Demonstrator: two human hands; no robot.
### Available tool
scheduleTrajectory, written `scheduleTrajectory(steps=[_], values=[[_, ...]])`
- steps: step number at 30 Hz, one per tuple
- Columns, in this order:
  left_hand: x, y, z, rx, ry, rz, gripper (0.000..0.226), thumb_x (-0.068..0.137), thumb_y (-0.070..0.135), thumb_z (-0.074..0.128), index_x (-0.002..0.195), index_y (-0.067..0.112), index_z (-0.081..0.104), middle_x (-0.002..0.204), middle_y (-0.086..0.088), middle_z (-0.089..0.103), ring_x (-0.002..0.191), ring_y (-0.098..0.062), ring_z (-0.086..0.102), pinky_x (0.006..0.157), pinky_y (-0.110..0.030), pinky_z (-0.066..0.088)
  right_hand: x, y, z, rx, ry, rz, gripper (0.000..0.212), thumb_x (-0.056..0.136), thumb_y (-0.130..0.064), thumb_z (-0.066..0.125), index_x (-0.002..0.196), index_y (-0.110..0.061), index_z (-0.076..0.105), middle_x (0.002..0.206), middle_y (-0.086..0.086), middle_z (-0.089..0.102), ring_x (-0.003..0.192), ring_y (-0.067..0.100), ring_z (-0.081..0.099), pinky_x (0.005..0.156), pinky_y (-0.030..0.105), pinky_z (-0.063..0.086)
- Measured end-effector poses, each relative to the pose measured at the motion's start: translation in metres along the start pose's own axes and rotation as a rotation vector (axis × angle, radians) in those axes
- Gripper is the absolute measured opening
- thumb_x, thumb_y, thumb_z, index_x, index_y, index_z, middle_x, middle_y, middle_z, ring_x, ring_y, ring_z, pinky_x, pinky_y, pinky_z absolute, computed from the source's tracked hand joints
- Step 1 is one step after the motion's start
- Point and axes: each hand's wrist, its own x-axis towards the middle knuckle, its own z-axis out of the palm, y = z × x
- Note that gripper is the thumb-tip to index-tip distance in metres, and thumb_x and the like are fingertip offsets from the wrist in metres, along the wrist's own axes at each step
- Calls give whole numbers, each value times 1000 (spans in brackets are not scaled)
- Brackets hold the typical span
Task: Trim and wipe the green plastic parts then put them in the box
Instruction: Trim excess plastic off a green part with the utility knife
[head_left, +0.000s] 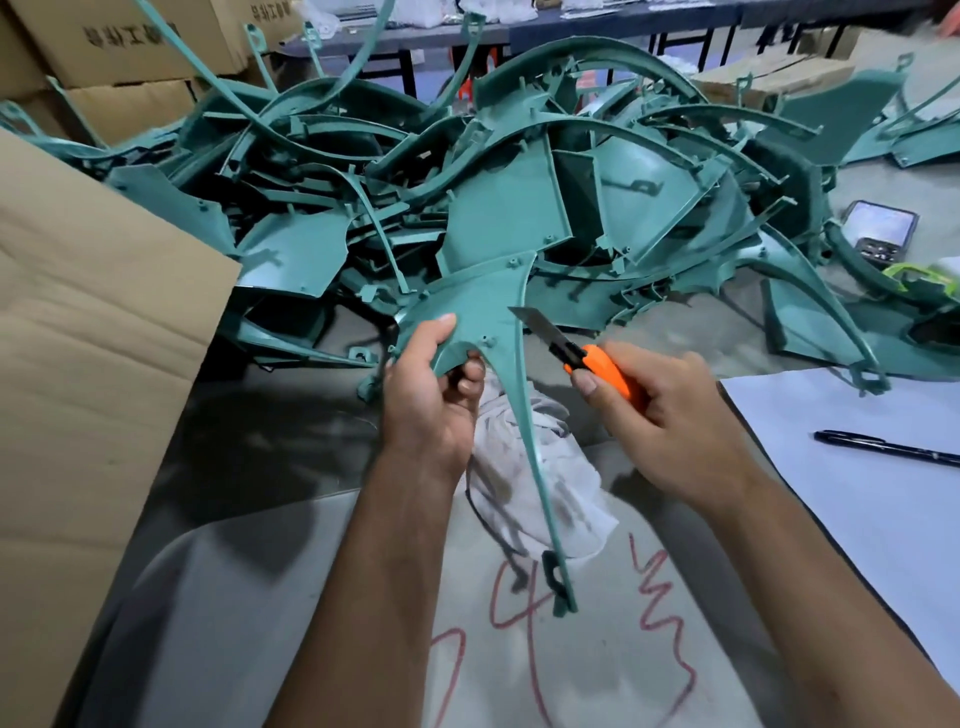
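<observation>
A person's left hand (431, 395) grips the wide end of a green plastic part (478, 317), thumb pressed on its upper face and fingers curled beneath its edge, holding it raised above the desk (270, 571). The part's long thin arm runs down toward the near side, its end close over red marks scrawled on the desk cover. The right hand (660, 410) has its grip closed round the orange handle of a utility knife (571, 353), index finger lying along the top, the blade extended and pointing far-left toward the part's edge; whether the tip touches the plastic cannot be told. A crumpled white cloth (535, 467) lies on the desk under the part, between the two hands. A large heap of green plastic parts (519, 182) fills the far side of the desk. A cardboard box (78, 338) stands at the left, its flap raised. At the right, a black pen (883, 447) lies on a white sheet (857, 493), and a phone (880, 228) rests beside the heap.
</observation>
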Motion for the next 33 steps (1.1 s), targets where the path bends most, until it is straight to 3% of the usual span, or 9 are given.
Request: scheduleTrajectory(steps=[4, 10, 13, 17, 19, 22, 25, 28, 33], values=[[1, 0, -1, -49, 6, 4, 14, 97, 7, 58, 83, 7, 58, 58, -3, 59, 36, -5, 46, 32, -13, 32, -2, -6, 0, 57, -74, -47, 38, 102, -28, 64, 67, -19, 51, 52, -9, 38, 44, 9, 37, 47, 19, 27], [4, -3, 2, -86, 26, -33, 13, 97, 11, 60, 85, 8, 58, 55, 0, 60, 37, -5, 48, 36, -11, 35, -4, -23, -6, 173, -173, -103, 36, 99, -23, 69, 74, -43, 53, 52, -16, 42, 43, 5, 39, 46, 17, 26], [5, 1, 1, -121, 24, -79, 14, 98, 15, 61, 86, 8, 58, 53, 1, 59, 37, -4, 48, 36, -11, 37, -7, -25, -11, 228, -257, -77, 27, 98, -25, 70, 74, -34, 62, 52, -6, 52, 42, 9, 43, 45, 20, 28], [4, 4, 2, -153, 58, -116, 13, 95, 16, 65, 87, 6, 62, 53, 0, 61, 36, -3, 49, 36, -11, 39, -7, -23, -20, 334, -395, 31, 28, 96, -33, 70, 76, -14, 72, 61, 6, 63, 51, 28, 56, 45, 38, 38], [3, 5, 3, -182, 59, -120, 14, 95, 15, 65, 86, 5, 63, 52, -1, 62, 36, -3, 50, 36, -11, 40, -6, -22, -24, 397, -453, 65, 23, 96, -30, 71, 79, -15, 73, 67, 7, 64, 57, 33, 56, 50, 46, 40], [4, 7, 4, -232, 35, -117, 17, 98, 12, 61, 83, 4, 61, 53, -2, 62, 35, -3, 51, 34, -10, 39, -7, -20, -28, 439, -524, 122, 18, 94, -29, 75, 92, -11, 78, 77, 12, 65, 65, 34, 57, 56, 42, 46], [4, 8, 2, -247, 15, -107, 16, 99, 11, 60, 84, 4, 59, 52, -1, 60, 36, -3, 50, 36, -9, 39, -8, -22, -29, 475, -559, 218, 21, 88, -28, 79, 105, -15, 82, 86, 18, 68, 73, 42, 59, 61, 49, 50], [6, 11, 1, -272, 4, -115, 18, 99, 13, 60, 83, 5, 57, 51, 0, 57, 36, -3, 48, 37, -8, 39, -8, -25, -31, 404, -589, 153, 23, 88, -18, 80, 111, -19, 82, 97, 5, 75, 87, 23, 68, 75, 38, 55], [6, 11, 0, -297, -23, -143, 21, 100, 17, 60, 81, 9, 56, 50, 2, 55, 36, -3, 47, 38, -8, 40, -7, -20, -35, 319, -686, 134, 30, 89, -10, 81, 109, -33, 83, 99, 1, 76, 99, 24, 65, 84, 49, 51]])
